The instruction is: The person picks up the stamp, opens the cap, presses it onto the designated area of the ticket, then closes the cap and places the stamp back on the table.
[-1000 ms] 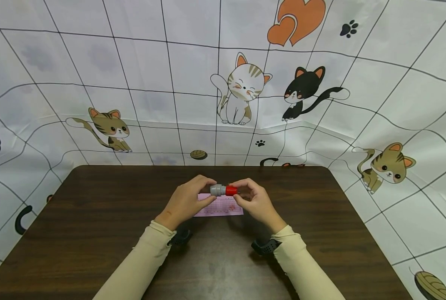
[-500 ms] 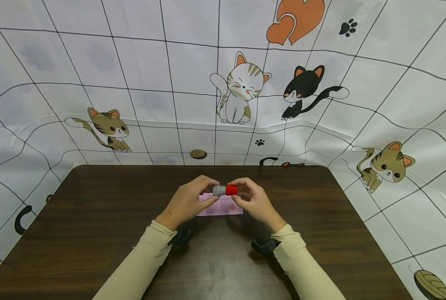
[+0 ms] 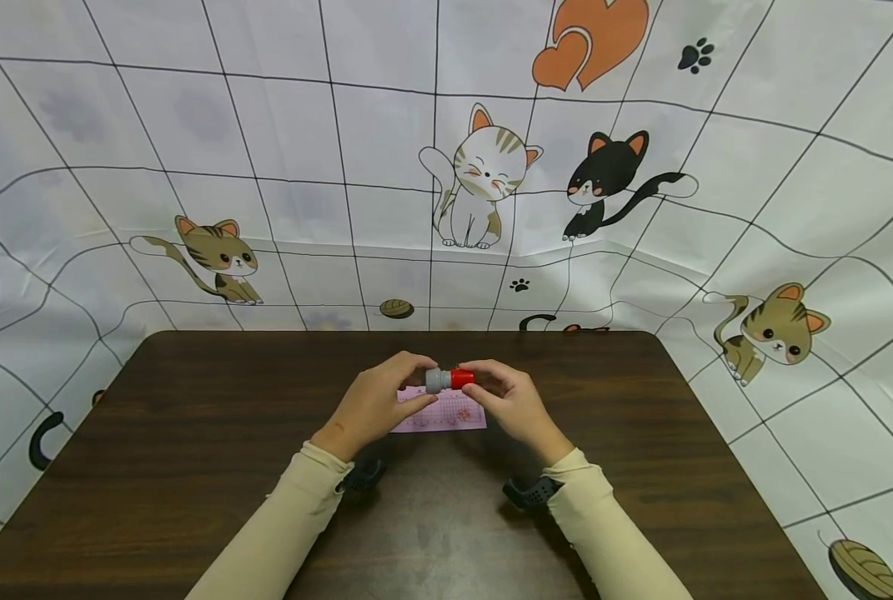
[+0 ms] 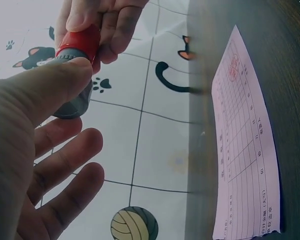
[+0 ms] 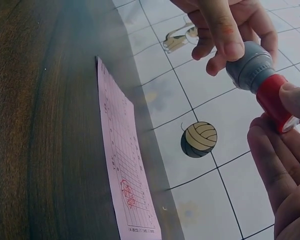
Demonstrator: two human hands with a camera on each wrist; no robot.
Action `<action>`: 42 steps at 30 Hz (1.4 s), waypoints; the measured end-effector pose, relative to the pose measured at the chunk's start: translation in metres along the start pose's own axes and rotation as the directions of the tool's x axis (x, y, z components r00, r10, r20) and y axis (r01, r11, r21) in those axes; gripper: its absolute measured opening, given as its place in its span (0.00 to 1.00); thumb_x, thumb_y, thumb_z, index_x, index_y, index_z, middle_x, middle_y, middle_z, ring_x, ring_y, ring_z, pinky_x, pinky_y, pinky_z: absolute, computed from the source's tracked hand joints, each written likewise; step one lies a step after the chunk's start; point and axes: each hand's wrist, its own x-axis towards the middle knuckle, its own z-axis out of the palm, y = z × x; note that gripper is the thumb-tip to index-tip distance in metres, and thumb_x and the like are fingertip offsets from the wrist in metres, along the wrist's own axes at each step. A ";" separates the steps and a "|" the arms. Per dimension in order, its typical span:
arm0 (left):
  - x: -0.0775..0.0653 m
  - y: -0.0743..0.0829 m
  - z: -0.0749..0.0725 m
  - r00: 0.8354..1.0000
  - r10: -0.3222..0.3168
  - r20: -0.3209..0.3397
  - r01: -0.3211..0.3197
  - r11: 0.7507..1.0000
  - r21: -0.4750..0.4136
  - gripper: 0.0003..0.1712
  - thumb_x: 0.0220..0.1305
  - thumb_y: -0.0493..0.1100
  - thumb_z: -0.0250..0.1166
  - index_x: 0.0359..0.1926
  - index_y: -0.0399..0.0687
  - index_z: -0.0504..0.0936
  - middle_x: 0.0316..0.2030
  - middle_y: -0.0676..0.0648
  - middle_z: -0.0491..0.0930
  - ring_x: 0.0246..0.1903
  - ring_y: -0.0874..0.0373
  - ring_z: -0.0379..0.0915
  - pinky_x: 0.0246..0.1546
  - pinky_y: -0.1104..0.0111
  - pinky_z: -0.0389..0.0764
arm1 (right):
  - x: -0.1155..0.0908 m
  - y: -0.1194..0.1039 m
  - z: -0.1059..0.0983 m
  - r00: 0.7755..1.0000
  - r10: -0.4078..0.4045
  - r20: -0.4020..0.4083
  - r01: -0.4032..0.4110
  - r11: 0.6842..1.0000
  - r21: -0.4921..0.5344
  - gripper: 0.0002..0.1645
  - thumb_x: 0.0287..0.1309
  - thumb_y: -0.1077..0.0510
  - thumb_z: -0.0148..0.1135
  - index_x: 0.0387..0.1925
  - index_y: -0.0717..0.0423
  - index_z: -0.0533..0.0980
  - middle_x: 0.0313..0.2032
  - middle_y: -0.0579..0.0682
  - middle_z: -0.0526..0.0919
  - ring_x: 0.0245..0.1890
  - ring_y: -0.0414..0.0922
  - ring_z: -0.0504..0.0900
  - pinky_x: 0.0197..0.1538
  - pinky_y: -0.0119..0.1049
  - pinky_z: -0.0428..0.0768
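A small stamp (image 3: 438,381), grey at one end and red at the other, lies sideways in the air between both hands. My left hand (image 3: 377,401) pinches its grey end between thumb and forefinger; the other fingers spread loosely in the left wrist view. With thumb and fingertips, my right hand (image 3: 517,408) holds the red part (image 5: 273,100). A narrower grey ribbed neck joins the two parts. Below the hands, a pink printed slip (image 3: 446,417) with a red mark lies on the table.
The dark wooden table (image 3: 213,467) extends around the forearms. White sheeting (image 3: 281,217) with black grid lines and cartoon cats hangs behind and beside it. Each wrist wears a black band (image 3: 532,493).
My left hand has shifted slightly right along the grey end. The fingers of my right hand have moved a little on the red part. The slip stays in place.
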 end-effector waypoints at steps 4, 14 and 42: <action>0.000 0.000 0.000 1.000 0.023 -0.006 -0.023 1.000 0.021 0.26 0.62 0.44 0.77 0.59 0.50 0.80 0.50 0.52 0.82 0.43 0.59 0.85 0.48 0.62 0.86 | -0.001 0.001 -0.001 1.000 -0.012 0.017 0.012 1.000 -0.011 0.17 0.65 0.67 0.67 0.56 0.61 0.82 0.50 0.62 0.86 0.47 0.51 0.88 0.52 0.34 0.85; -0.001 -0.001 0.001 0.998 0.049 -0.030 -0.047 0.998 0.043 0.28 0.61 0.45 0.78 0.61 0.49 0.82 0.50 0.51 0.83 0.41 0.60 0.84 0.44 0.63 0.87 | -0.001 -0.002 -0.001 1.000 0.020 0.016 -0.019 0.999 -0.045 0.18 0.64 0.70 0.67 0.55 0.65 0.82 0.51 0.66 0.86 0.42 0.45 0.87 0.48 0.29 0.84; -0.002 0.001 0.004 0.998 -0.047 0.042 0.045 0.998 0.038 0.24 0.63 0.51 0.75 0.58 0.50 0.82 0.46 0.51 0.85 0.43 0.56 0.83 0.45 0.62 0.87 | -0.003 -0.035 -0.002 0.999 0.012 0.046 -0.006 0.992 -0.125 0.16 0.63 0.70 0.68 0.52 0.68 0.83 0.48 0.63 0.87 0.41 0.48 0.86 0.47 0.31 0.85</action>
